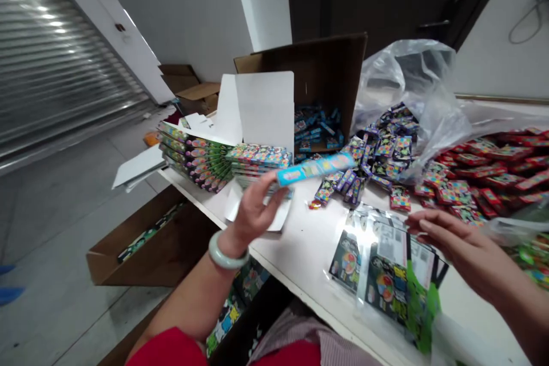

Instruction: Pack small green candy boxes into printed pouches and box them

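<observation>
Left hand (257,209) pinches the blue packet (315,169) by one end above the table (295,257) — off-centre support could cause tilting or slipping. Right hand (467,246) hovers at the plastic sleeves (386,277) — grip cannot be told; brushing could shift them.

The left hand (256,209), a pale bangle (227,260) at its wrist, grips one end of a long blue packet (315,168) above the white worktop (304,251). The right hand (469,240), fingers loosely extended, lies at the edge of the dark pouches (386,280); contact cannot be determined. Beyond, an open white box (266,97) with raised flaps stands beside a fanned row of packs (201,160). Purple packets (388,151) and red packets (493,166) lie heaped; smaller blue packets (319,126) lie inside a cardboard box (334,63).
</observation>
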Available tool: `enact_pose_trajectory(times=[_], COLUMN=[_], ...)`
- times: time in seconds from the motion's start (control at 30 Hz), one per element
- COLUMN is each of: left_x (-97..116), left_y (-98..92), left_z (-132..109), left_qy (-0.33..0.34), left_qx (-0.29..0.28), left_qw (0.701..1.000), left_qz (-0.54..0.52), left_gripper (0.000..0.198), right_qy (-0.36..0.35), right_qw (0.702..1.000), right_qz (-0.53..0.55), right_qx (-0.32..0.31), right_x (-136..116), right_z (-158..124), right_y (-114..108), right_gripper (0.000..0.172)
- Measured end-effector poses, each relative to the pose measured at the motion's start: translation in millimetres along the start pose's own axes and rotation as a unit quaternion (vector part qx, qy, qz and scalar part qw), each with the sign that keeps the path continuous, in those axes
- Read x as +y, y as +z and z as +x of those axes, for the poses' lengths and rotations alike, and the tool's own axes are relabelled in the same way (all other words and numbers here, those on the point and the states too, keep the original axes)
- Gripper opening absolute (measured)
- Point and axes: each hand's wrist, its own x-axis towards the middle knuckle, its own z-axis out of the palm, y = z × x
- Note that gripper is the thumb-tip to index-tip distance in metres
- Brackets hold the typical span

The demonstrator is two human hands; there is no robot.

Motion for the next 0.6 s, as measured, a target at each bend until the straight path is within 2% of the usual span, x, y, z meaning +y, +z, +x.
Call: enact_pose_trajectory(times=[0.07,0.1,0.17,0.23,0.3,0.4,0.47,0.53,0.57,0.6], left_x=[-33,-50,-83,-108,-121,-119,-105,-83,-71,-58], left_y=[-22.5,-28.7,-32.8,-31.0,-28.8,-25.1,-14.1,11.1,29.1,49.8], left_z=[23,32,42,41,34,21,13,4,-1,-8], left_qy=[0.053,0.061,0.038,0.021,0.007,-0.021,-0.035,-0.043,-0.05,-0.061], left_qx=[0.032,0.03,-0.017,-0.05,-0.067,-0.069,-0.028,0.003,-0.013,-0.062], left_qw=[0.987,0.976,0.95,0.936,0.93,0.926,0.931,0.952,0.967,0.979], left_qz=[0.145,0.206,0.31,0.348,0.36,0.371,0.361,0.304,0.25,0.183], left_gripper=[0.037,0.036,0.039,0.041,0.043,0.051,0.051,0.047,0.044,0.041], right_qy=[-0.014,-0.024,-0.036,-0.028,-0.003,0.011,-0.008,-0.046,-0.069,-0.084], right_qw=[0.998,0.995,0.988,0.98,0.974,0.968,0.967,0.966,0.96,0.95], right_qz=[-0.054,-0.074,-0.093,-0.09,-0.078,-0.072,-0.103,-0.173,-0.219,-0.274], right_qx=[-0.035,-0.062,-0.121,-0.174,-0.212,-0.239,-0.231,-0.189,-0.159,-0.123], right_x=[7,10,16,23,29,37,38,38,38,39], right_z=[-4,-6,-12,-17,-20,-21,-18,-12,-8,-4], right_y=[9,16,33,47,54,48,37,27,23,20], right_gripper=[0.038,0.037,0.035,0.033,0.031,0.029,0.028,0.025,0.024,0.022])
